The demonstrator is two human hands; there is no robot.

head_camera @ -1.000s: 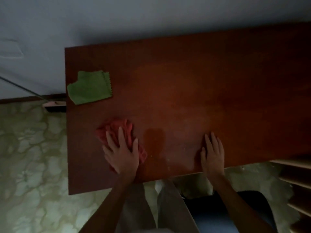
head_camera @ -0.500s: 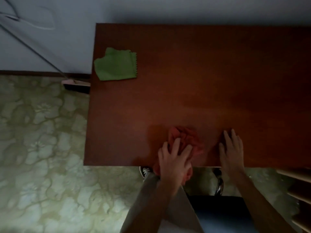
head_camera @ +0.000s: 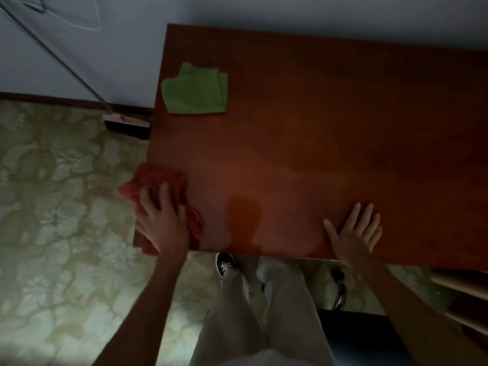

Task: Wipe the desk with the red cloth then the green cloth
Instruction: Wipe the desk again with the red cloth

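Note:
The reddish-brown desk [head_camera: 330,133] fills the upper right of the head view. My left hand [head_camera: 162,220] presses the crumpled red cloth [head_camera: 155,180] at the desk's near left corner, and part of the cloth hangs past the left edge. My right hand [head_camera: 355,233] lies flat with fingers spread on the desk's front edge, holding nothing. The folded green cloth [head_camera: 195,93] rests near the far left corner, apart from both hands.
A broom [head_camera: 126,125] leans against the wall left of the desk, its head on the patterned floor. Wooden shelves [head_camera: 464,299] stand at the lower right. My legs and one shoe [head_camera: 225,262] are below the front edge, beside a dark seat [head_camera: 364,336].
My left hand has swept the red cloth from the front middle of the desk to its near left corner. The right hand has stayed flat on the front edge.

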